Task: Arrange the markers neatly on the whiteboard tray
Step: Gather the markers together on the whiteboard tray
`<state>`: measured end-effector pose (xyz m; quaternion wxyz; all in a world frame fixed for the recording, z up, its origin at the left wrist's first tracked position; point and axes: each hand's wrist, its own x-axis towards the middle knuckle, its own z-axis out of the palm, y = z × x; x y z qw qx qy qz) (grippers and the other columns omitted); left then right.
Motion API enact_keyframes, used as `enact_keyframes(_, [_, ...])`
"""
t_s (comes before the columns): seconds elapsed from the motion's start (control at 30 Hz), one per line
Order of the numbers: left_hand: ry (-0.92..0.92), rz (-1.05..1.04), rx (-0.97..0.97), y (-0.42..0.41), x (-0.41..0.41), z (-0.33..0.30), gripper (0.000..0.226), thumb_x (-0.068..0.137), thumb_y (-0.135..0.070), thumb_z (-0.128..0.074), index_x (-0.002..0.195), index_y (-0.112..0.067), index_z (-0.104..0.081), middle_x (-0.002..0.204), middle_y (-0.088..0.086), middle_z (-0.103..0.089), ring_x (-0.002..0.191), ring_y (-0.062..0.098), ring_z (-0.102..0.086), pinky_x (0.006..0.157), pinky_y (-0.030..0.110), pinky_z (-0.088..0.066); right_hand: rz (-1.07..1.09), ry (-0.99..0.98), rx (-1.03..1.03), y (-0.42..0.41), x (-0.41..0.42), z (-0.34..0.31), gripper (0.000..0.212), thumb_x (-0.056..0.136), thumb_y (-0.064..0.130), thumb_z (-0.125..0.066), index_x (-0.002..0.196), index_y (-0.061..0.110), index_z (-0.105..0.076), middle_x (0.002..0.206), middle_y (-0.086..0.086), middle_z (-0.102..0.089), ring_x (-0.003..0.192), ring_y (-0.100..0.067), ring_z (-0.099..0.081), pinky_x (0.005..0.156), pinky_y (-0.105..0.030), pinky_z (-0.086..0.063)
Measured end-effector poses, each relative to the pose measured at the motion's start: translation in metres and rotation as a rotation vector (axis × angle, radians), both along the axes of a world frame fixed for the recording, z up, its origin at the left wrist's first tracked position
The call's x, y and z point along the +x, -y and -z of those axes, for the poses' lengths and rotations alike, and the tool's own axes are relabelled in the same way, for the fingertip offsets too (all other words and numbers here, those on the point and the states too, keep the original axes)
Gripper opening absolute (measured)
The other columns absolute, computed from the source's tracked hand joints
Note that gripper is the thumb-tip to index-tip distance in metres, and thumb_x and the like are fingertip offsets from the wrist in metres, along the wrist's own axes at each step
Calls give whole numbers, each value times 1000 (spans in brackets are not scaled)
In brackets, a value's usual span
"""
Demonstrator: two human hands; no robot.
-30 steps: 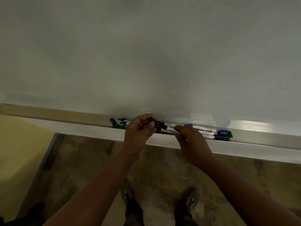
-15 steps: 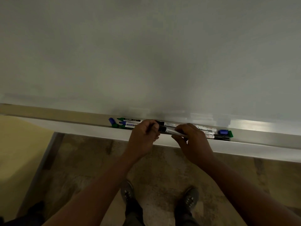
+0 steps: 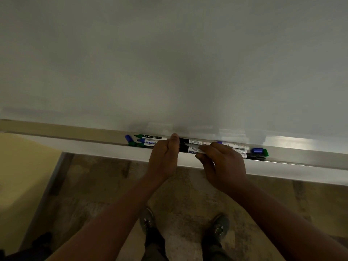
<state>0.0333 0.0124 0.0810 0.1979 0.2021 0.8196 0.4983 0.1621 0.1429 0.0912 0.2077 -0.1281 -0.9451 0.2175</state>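
Smooth metal tray, slim cylindrical markers under both hands.

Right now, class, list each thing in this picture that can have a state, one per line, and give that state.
Left hand: closed in a fist at the tray, on the black-capped end of a marker.
Right hand: fingertips pinching a white marker.
Camlin marker: lying flat, green cap on.
Loose blue cap: off its marker.
Blue and green caps at the right end: lying in the tray.
Whiteboard tray: holding markers bunched mid-tray.
Whiteboard: wiped, unmarked.
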Motion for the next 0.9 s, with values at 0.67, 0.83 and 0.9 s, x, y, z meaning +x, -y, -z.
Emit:
enact_keyframes(0.67, [45,82,-133,9,1,27,57,103,-46,-31,56,-18,-46,48,-5,-42,43,5,-39,53,31,-35,-34,188,-25,7,1,23,23,96,28,-58,111,14,-67,96,-1,-67,82,-17,-61,60,-28,-48])
enact_keyframes(0.83, [103,61,-105,9,1,38,28,99,-42,-48,89,-21,-64,78,-4,-65,69,3,-61,65,23,-51,-45,311,-41,1,-5,44,31,95,15,-58,126,13,-60,111,-6,-62,100,-21,-55,77,-31,-50])
enact_keyframes(0.9, [144,76,-51,9,-2,42,10,97,-28,-58,97,-23,-66,88,-7,-68,78,6,-65,70,23,-56,-59,338,-39,-1,-6,50,35,94,13,-58,129,13,-58,115,-7,-62,104,-22,-54,82,-31,-48])
